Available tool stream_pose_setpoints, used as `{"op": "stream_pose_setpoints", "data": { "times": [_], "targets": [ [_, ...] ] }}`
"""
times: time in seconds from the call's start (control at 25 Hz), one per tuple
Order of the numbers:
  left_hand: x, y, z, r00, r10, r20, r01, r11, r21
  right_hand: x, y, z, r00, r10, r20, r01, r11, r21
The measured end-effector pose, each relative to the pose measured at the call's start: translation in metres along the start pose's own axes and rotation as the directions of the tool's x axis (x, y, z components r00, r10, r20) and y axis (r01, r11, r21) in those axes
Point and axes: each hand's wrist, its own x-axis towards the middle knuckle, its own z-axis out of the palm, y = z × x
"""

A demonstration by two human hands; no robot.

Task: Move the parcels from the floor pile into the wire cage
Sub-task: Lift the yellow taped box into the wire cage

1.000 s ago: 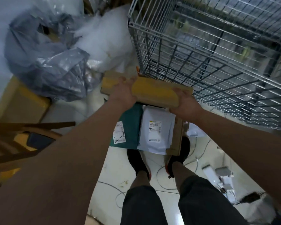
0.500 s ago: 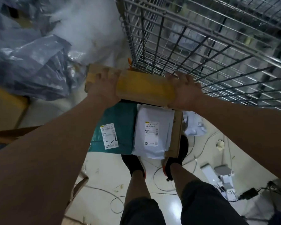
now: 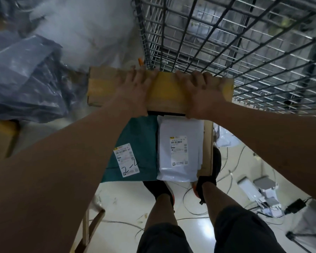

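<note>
I hold a stack of parcels in front of me. On top at the far end lies a long brown cardboard box [image 3: 167, 92] with yellow tape. My left hand [image 3: 133, 92] and my right hand [image 3: 202, 95] both clamp over it. Nearer to me on the stack lie a teal mailer bag [image 3: 140, 143] with a white label and a white mailer bag [image 3: 179, 150], on a flat cardboard parcel [image 3: 208, 143] underneath. The wire cage [image 3: 235, 42] stands just beyond the box, whose far edge is close to the cage's corner.
Grey and white plastic bags [image 3: 26, 75] are piled on the floor at the left. A yellow box [image 3: 0, 136] sits at the left edge. Cables, a white device [image 3: 255, 190] and a black adapter [image 3: 295, 205] lie on the floor at the right. My feet stand below the stack.
The stack in my hands has come up and closer to the cage, which now fills more of the view. Both hands keep their grip on the brown box.
</note>
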Motion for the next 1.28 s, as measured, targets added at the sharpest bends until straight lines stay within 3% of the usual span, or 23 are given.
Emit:
{"op": "stream_pose_setpoints", "data": {
  "times": [0.28, 0.52, 0.64, 0.92, 1.08, 1.28],
  "targets": [
    [-0.022, -0.008, -0.019, 0.996, 0.047, -0.074, -0.044, 0.998, 0.034, -0.021, -0.003, -0.011, 0.998, 0.0, -0.063, 0.003, 0.999, 0.054],
    [-0.085, -0.008, -0.027, 0.985, -0.046, -0.169, 0.061, 0.995, 0.084, -0.06, 0.004, -0.037, 0.998, -0.036, -0.052, 0.048, 0.966, 0.252],
    [-0.13, -0.008, -0.026, 0.973, -0.086, -0.216, 0.107, 0.99, 0.089, -0.077, 0.004, -0.052, 1.0, 0.025, 0.002, -0.024, 0.926, 0.376],
    [-0.192, 0.012, -0.029, 0.962, -0.173, -0.212, 0.187, 0.981, 0.048, -0.103, 0.001, -0.06, 0.988, 0.104, 0.11, -0.141, 0.897, 0.42],
    [-0.205, 0.011, -0.026, 0.955, -0.16, -0.249, 0.176, 0.983, 0.044, -0.112, 0.002, -0.056, 0.977, 0.186, 0.102, -0.21, 0.779, 0.591],
    [-0.218, 0.003, -0.021, 0.944, -0.129, -0.304, 0.144, 0.989, 0.026, -0.118, 0.003, -0.06, 0.966, 0.211, 0.149, -0.259, 0.798, 0.544]
  ]
}}
